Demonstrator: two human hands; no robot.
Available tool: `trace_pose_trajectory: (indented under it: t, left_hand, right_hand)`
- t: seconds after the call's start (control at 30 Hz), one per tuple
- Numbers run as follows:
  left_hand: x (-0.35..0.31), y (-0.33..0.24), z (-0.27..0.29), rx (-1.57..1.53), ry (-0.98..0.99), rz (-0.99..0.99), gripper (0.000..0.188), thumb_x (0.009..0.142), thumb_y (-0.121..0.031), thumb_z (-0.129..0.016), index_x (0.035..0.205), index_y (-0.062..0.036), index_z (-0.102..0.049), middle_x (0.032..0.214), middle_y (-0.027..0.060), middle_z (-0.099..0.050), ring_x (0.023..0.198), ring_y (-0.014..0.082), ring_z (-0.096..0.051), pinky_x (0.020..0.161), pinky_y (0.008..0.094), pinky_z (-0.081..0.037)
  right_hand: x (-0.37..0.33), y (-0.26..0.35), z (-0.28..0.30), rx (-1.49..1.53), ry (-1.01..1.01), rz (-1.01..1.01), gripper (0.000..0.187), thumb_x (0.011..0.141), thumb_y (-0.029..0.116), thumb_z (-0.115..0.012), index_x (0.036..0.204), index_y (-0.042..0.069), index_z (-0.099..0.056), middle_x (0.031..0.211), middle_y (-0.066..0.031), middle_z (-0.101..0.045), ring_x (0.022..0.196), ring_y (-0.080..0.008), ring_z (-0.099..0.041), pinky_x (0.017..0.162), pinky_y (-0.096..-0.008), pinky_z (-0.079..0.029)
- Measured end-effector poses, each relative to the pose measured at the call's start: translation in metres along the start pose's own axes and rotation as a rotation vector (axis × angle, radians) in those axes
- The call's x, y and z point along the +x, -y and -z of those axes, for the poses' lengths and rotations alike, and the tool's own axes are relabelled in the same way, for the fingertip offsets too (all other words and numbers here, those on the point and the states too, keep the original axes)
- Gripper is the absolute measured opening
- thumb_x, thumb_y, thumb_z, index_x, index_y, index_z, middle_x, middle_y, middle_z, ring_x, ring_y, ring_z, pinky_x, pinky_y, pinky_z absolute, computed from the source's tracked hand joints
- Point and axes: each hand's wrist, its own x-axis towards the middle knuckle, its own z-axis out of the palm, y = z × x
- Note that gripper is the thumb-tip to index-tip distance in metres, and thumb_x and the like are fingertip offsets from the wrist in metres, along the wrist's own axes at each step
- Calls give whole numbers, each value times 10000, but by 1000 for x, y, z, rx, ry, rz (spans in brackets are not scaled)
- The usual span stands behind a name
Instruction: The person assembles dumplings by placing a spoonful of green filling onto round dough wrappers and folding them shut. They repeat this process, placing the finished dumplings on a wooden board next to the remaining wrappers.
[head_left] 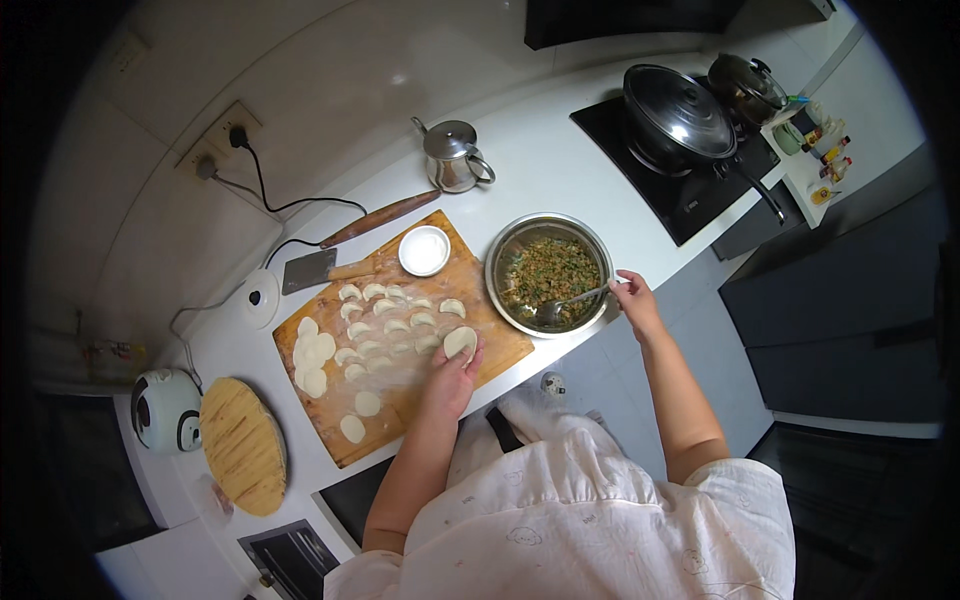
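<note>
Fingers of the left hand [452,384] are closed on the edge of a round dough wrapper [460,342], which is held above the near side of a wooden board [512,348]. By the right hand [636,297], the end of a metal spoon [592,293] is gripped, with the fingers closed around the handle. The spoon's bowl end is lowered into a chopped green and brown filling [548,268], contained in a metal bowl [493,270]. The metal bowl is positioned on the white table [545,190], at the right side of the board.

Folded dumplings [396,326] are arranged in rows on the floured board. Overlapping wrappers [312,360] are laid at its left side; two further wrappers [367,403] are placed separately near its lower left edge. A small white bowl [404,252], filled with white powder, is located near the far corner. A cleaver [310,270] is laid with its wooden handle over the board's edge. Beyond the board, a rolling pin [380,218] and a metal kettle [455,172] are placed.
</note>
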Motion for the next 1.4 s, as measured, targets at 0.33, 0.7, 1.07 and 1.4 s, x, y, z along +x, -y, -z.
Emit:
trace_pose_trajectory:
  t: [0.33,0.7,1.07,1.4]
  left_hand:
    - [-2,31,-25,29,-96,1,286,874,0,-470,1156,-45,-470,1096,133,-562,1040,243,-543,905,331,-456]
    - [6,66,-26,-126,-39,-51,280,895,-3,-416,1173,34,-409,1169,203,-482,1116,316,-486,966,417,-420]
    - [26,91,-33,-206,-16,-37,307,888,15,-422,1191,54,-391,1201,186,-467,1137,280,-468,995,400,-392]
    - [31,94,-37,-151,-51,-45,306,895,2,-416,1196,54,-395,1180,190,-493,1108,281,-494,974,390,-416]
  right_hand:
    - [-3,46,-9,-151,576,155,149,755,49,-678,883,20,-607,647,73,-446,588,-18,-390,556,-164,-365]
    - [-7,97,11,-541,678,859,200,773,112,-629,959,40,-638,828,-121,-616,735,-281,-583,659,-347,-466]
    - [-10,94,40,-763,769,912,147,803,109,-591,923,37,-637,841,-109,-626,745,-293,-591,678,-352,-487]
    - [-16,65,24,-678,848,832,149,815,113,-581,930,40,-641,862,-118,-634,754,-295,-597,687,-347,-487]
